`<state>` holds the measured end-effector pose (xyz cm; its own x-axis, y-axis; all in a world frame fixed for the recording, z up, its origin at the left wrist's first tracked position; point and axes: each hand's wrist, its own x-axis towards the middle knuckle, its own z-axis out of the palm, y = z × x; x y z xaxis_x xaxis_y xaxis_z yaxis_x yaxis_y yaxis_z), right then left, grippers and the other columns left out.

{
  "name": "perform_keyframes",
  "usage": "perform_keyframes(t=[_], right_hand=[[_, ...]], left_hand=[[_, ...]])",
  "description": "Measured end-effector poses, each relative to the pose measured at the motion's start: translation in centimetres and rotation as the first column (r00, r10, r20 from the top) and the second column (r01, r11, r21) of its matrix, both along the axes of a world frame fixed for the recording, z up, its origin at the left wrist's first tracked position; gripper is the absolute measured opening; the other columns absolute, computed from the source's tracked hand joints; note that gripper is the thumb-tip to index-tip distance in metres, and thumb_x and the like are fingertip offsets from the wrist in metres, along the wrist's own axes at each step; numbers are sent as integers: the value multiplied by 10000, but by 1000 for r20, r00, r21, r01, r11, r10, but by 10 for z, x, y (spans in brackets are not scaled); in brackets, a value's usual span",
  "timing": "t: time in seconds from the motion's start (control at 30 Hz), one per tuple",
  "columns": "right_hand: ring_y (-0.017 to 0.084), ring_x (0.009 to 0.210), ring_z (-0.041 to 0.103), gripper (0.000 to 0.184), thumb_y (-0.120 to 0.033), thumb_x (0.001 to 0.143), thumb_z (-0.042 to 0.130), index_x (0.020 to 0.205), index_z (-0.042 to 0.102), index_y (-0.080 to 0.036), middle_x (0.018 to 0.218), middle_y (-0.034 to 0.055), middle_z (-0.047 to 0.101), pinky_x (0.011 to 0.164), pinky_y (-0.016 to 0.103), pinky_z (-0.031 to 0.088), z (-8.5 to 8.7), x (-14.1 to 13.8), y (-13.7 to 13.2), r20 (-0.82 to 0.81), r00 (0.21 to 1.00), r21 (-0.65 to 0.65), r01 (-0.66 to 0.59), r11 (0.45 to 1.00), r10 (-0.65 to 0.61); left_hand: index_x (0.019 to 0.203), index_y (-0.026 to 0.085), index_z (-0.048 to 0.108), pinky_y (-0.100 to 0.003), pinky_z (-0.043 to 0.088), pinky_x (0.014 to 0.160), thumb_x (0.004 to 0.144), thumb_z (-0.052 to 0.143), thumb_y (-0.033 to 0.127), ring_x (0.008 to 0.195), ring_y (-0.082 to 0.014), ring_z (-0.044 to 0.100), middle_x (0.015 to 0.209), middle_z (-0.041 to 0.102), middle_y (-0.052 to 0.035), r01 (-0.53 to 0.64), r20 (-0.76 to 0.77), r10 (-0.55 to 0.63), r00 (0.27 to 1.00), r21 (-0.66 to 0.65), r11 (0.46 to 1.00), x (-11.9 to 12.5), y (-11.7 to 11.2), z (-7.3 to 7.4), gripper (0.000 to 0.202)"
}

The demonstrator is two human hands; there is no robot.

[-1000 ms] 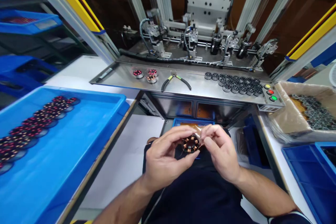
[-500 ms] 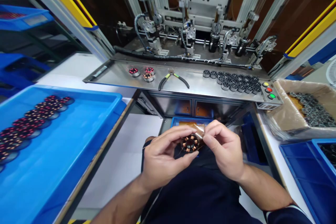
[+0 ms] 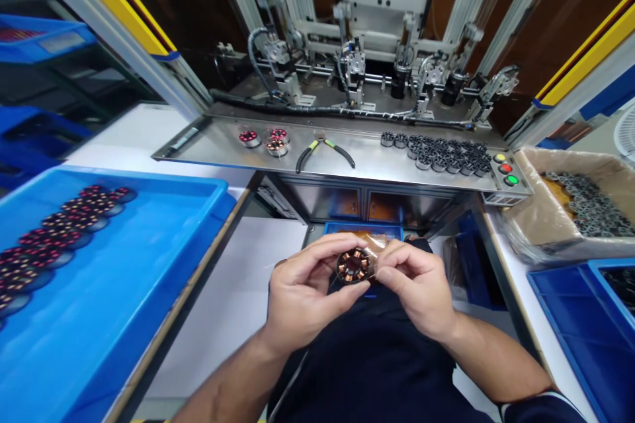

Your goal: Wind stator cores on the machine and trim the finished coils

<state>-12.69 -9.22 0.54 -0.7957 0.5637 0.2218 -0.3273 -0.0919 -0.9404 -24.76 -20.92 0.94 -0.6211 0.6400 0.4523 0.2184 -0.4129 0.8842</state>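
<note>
Over my lap both hands meet around a small round stator wound with copper wire. My left hand grips it from the left, thumb below and fingers curled over its top. My right hand pinches its right edge with thumb and forefinger pressed together. Behind the stator lies a blue box with brown contents, partly hidden by my fingers.
A big blue tray at left carries rows of wound stators. The steel shelf ahead holds three wound stators, pliers, several bare black cores and coloured buttons. A cardboard box of cores and a blue bin stand right.
The stator and both hands have shifted slightly left and up in view. My right fingers have lowered from above the stator onto its right edge. The view has tilted a little.
</note>
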Motion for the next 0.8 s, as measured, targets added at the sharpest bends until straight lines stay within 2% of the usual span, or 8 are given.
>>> perform_keyframes(t=[0.1,0.27,0.43,0.6,0.67,0.8], right_hand=[[113,687,593,127,-239,854,770,750,704,-205,724,-6,655,651,235,478,3,2,-1,5,997,36,75,997,-75],[123,694,601,104,-286,855,771,804,724,-209,748,3,666,647,246,491,7,2,0,7,1000,11,31,999,-31],[128,698,610,143,-277,879,748,770,699,-198,730,7,662,656,252,496,9,4,1,-14,995,94,101,990,-100],[123,668,584,139,-322,849,775,853,712,-197,745,6,645,607,241,499,9,3,-1,12,999,37,37,999,-37],[132,686,609,122,-310,870,753,839,721,-196,752,17,665,631,253,511,9,3,-1,3,1000,76,30,997,-30],[137,679,624,146,-263,904,712,776,706,-193,722,18,669,641,264,510,10,5,0,-10,994,186,109,977,-109]], left_hand=[[1102,240,758,-186,581,911,648,831,6,1014,-152,738,1080,773,-39,-9,-23,9,1000,-1,1000,0,-1,-1,516],[1129,257,746,-191,591,888,669,801,4,981,-138,729,1039,773,-21,17,-79,-19,997,-19,1000,0,-3,0,528],[1135,260,745,-231,604,881,666,803,14,987,-164,728,1043,776,-38,7,-112,-11,994,-35,999,1,-4,1,533],[1122,234,748,-286,620,862,667,801,24,952,-197,737,1010,781,-70,-21,-162,17,987,-19,1000,0,-3,1,504],[1117,226,749,-315,623,862,667,805,37,934,-212,739,999,785,-80,-36,-190,30,981,-30,999,0,-3,1,491],[1119,222,751,-331,620,866,659,811,44,937,-226,739,1009,787,-90,-48,-195,40,980,-36,998,0,-2,1,496]])
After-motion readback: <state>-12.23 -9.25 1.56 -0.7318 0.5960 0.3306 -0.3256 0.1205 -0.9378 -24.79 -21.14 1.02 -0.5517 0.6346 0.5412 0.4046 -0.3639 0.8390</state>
